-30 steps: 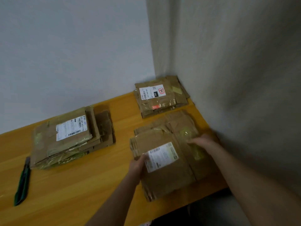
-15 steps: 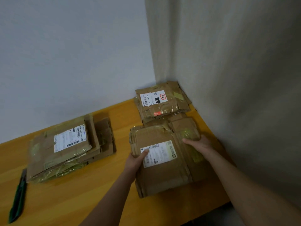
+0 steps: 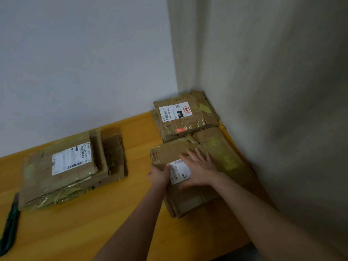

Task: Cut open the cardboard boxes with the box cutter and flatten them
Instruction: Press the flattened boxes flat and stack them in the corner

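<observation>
The stack of flattened cardboard boxes you are handling lies on the right part of the wooden table, close to the corner of the walls. Your right hand lies flat on top of it, fingers spread, partly covering its white shipping label. Your left hand grips the stack's left edge, thumb on top beside the label. Right against its far edge, a second flattened stack sits in the corner. A third flattened stack lies well apart to the left. The green box cutter rests on the table at the far left, near that third stack.
</observation>
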{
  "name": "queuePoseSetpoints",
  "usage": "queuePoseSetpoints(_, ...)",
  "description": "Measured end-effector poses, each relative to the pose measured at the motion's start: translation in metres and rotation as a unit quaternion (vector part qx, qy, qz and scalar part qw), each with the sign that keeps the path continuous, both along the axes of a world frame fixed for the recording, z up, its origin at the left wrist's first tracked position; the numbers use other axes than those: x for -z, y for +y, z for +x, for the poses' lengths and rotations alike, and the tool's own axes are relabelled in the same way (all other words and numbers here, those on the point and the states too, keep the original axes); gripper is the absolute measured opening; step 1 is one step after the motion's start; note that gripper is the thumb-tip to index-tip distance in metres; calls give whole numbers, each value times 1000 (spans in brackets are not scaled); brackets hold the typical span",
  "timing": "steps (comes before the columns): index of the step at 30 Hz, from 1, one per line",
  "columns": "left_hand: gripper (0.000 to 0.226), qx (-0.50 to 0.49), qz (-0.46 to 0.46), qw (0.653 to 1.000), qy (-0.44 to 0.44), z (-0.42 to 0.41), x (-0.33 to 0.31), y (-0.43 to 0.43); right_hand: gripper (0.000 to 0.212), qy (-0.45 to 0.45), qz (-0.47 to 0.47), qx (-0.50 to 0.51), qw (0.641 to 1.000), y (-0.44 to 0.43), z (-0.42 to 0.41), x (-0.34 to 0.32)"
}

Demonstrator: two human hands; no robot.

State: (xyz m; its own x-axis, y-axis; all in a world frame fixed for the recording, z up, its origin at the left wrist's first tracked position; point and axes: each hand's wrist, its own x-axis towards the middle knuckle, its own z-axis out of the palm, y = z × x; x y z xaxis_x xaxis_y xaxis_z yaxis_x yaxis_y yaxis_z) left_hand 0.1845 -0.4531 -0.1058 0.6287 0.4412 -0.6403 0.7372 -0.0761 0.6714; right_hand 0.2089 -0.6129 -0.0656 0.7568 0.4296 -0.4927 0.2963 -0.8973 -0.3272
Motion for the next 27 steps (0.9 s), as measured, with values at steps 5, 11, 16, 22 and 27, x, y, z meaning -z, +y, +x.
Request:
queuePoseSetpoints(5, 91, 191, 226, 954, -52, -23, -20, 16, 129, -8, -79, -144, 986, -12, -16, -10)
queuePoseSetpoints(11, 79, 56, -13, 998, -4, -35, -35, 7, 128, -92, -119, -268, 952, 6, -71, 4)
queuePoseSetpoints(16, 62, 86, -142, 986, -11, -26, -39, -16, 122, -93, -121, -113, 982, -13, -54, 16)
queuePoseSetpoints(22, 107, 405, 252, 874, -92, -33, -40, -9, 135, -41, -122, -125, 984, -34, -32, 7)
queuePoseSetpoints(27, 125, 614, 386, 687, -43, -57, -41, -45, 139, -55, -149, -124, 980, -65, -16, -4)
